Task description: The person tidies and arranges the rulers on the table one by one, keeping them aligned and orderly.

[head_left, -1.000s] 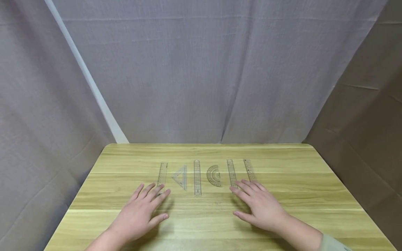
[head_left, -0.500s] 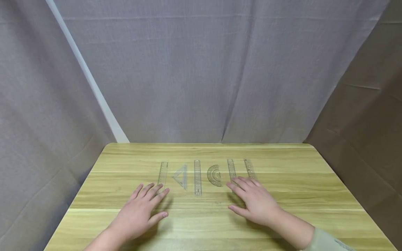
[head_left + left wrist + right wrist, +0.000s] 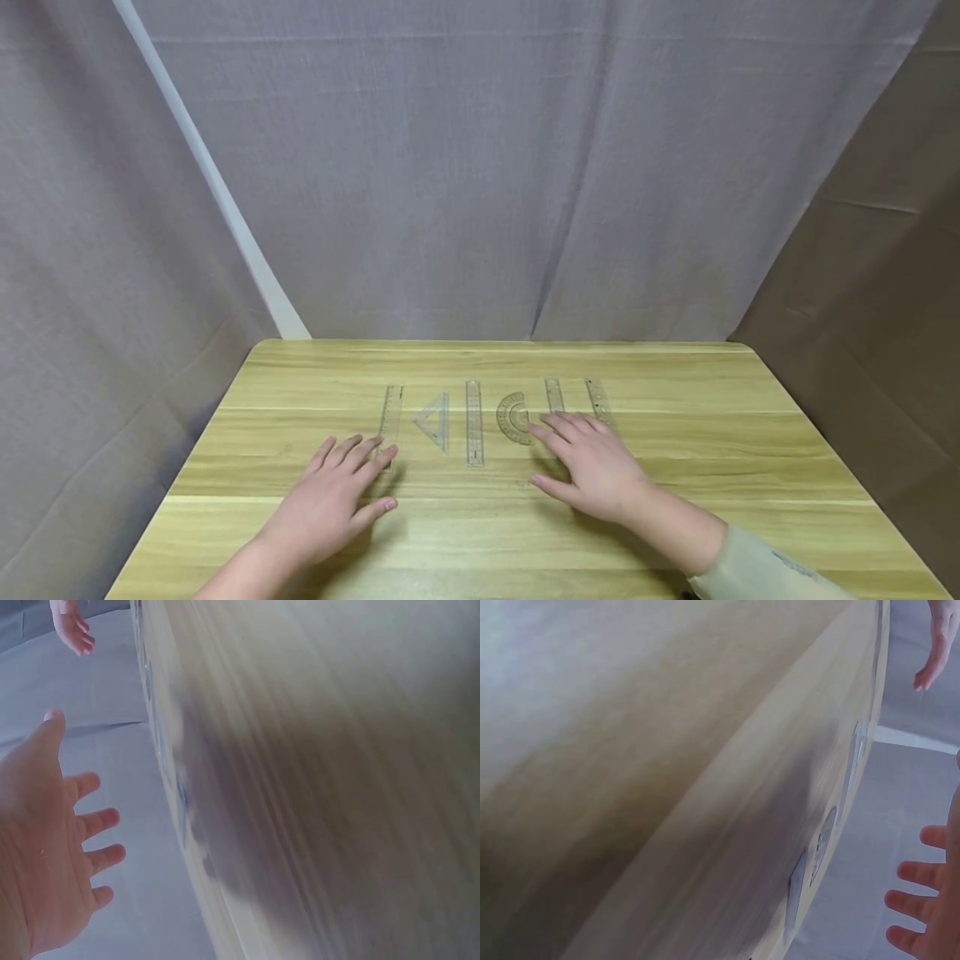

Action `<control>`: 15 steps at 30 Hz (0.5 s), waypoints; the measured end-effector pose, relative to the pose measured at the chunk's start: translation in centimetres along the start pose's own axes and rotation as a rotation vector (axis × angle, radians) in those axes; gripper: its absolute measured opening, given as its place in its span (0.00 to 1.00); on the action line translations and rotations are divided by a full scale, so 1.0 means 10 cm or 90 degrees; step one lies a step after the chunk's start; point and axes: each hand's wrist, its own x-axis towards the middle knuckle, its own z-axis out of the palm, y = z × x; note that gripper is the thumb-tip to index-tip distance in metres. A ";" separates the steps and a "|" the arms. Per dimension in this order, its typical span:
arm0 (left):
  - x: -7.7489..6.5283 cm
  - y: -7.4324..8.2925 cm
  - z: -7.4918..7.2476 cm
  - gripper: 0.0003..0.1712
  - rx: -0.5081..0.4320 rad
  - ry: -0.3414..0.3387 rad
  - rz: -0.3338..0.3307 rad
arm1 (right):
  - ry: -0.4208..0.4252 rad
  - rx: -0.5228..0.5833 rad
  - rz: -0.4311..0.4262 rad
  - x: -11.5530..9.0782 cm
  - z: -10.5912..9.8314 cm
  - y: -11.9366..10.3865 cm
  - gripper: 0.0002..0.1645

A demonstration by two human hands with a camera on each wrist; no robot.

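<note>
Clear plastic measuring tools lie in a row across the table in the head view. From left they are a ruler (image 3: 391, 412), a triangular set square (image 3: 442, 421), a middle ruler (image 3: 474, 423), a protractor (image 3: 504, 419), another ruler (image 3: 554, 393) and a rightmost ruler (image 3: 596, 395). My left hand (image 3: 326, 504) hovers with spread fingers over the near end of the leftmost ruler, holding nothing. Fingers extended, my right hand (image 3: 596, 471) is above the near ends of the two right rulers and hides them. Both wrist views show the hands raised off the tabletop.
The wooden table (image 3: 465, 533) has rounded far corners. Grey cloth (image 3: 420, 183) hangs behind it and on the left, with a pale strip (image 3: 217, 187) at the left seam. Darker cloth (image 3: 862, 317) hangs on the right.
My right hand has moved left and slightly away from me, covering more of the second ruler from the right. The left hand has barely shifted. The measuring tools keep their places.
</note>
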 end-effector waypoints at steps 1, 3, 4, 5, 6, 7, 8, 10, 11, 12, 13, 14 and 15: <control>0.00 -0.01 0.00 0.38 -0.001 0.001 -0.002 | -0.002 0.001 0.002 0.02 0.01 -0.01 0.43; 0.00 -0.02 0.01 0.37 -0.003 0.006 -0.005 | -0.004 0.004 0.002 0.05 0.02 -0.02 0.43; 0.00 -0.02 0.01 0.37 -0.003 0.007 -0.006 | -0.004 0.005 0.002 0.07 0.02 -0.02 0.43; 0.00 -0.03 0.01 0.37 -0.002 0.008 -0.008 | -0.003 0.006 -0.001 0.09 0.03 -0.03 0.43; 0.00 -0.03 0.01 0.37 -0.001 0.008 -0.010 | -0.003 0.008 -0.001 0.10 0.03 -0.04 0.43; 0.00 -0.04 0.02 0.37 0.000 0.008 -0.012 | -0.002 0.010 -0.003 0.12 0.04 -0.04 0.42; 0.00 -0.05 0.02 0.37 0.000 0.008 -0.014 | -0.001 0.014 -0.003 0.14 0.04 -0.05 0.42; 0.00 -0.06 0.04 0.37 0.001 0.009 -0.018 | -0.003 0.021 -0.004 0.17 0.06 -0.06 0.41; 0.01 -0.07 0.04 0.37 0.001 0.010 -0.020 | -0.005 0.024 -0.003 0.19 0.06 -0.06 0.41; 0.01 -0.07 0.05 0.37 0.002 0.011 -0.021 | -0.008 0.028 -0.002 0.21 0.07 -0.06 0.41; 0.01 -0.08 0.05 0.37 0.005 0.012 -0.023 | -0.010 0.032 -0.001 0.23 0.08 -0.06 0.41; 0.01 -0.09 0.06 0.37 0.006 0.012 -0.024 | -0.011 0.034 0.000 0.25 0.08 -0.07 0.41; 0.01 -0.09 0.06 0.37 0.008 0.010 -0.026 | -0.012 0.033 -0.002 0.26 0.09 -0.06 0.41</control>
